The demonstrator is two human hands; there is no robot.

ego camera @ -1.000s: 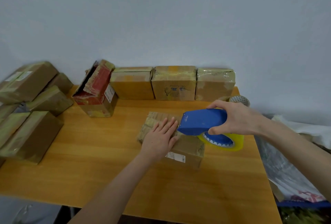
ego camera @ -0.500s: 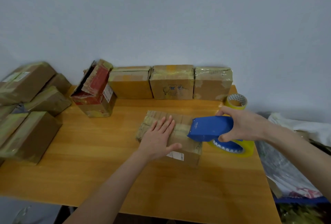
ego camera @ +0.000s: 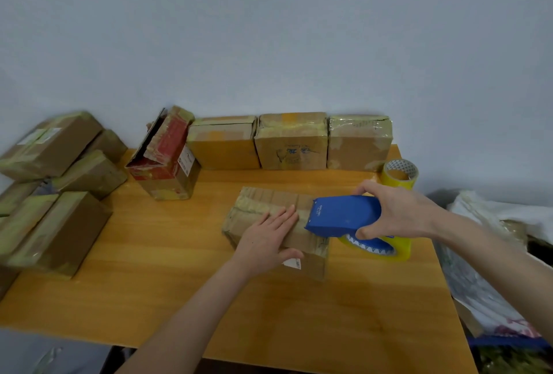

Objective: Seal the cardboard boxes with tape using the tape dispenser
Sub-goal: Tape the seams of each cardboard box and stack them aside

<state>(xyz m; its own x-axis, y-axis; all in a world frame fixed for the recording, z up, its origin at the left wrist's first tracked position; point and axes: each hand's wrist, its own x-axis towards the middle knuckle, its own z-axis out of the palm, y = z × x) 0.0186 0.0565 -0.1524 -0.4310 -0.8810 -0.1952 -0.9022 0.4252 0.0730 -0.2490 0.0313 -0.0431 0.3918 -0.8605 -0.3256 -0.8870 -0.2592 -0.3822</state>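
Observation:
A flat cardboard box (ego camera: 263, 203) lies on the wooden table (ego camera: 167, 254) near its middle. My left hand (ego camera: 269, 239) presses flat on the box top, fingers straight, thumb over the near side. My right hand (ego camera: 398, 213) grips the blue tape dispenser (ego camera: 344, 215), whose front edge touches the right part of the box top. Its yellow tape roll (ego camera: 380, 249) hangs below at the box's right end.
Three taped boxes (ego camera: 291, 141) stand in a row against the wall, with a red torn box (ego camera: 166, 158) to their left. Several taped boxes (ego camera: 54, 218) are stacked at the left. A spare yellow tape roll (ego camera: 399, 173) stands at the back right. Plastic bags (ego camera: 490, 254) lie right of the table.
My right hand has drawn the dispenser rightward along the box top and slightly down toward its right end. The left hand stays pressed on the box.

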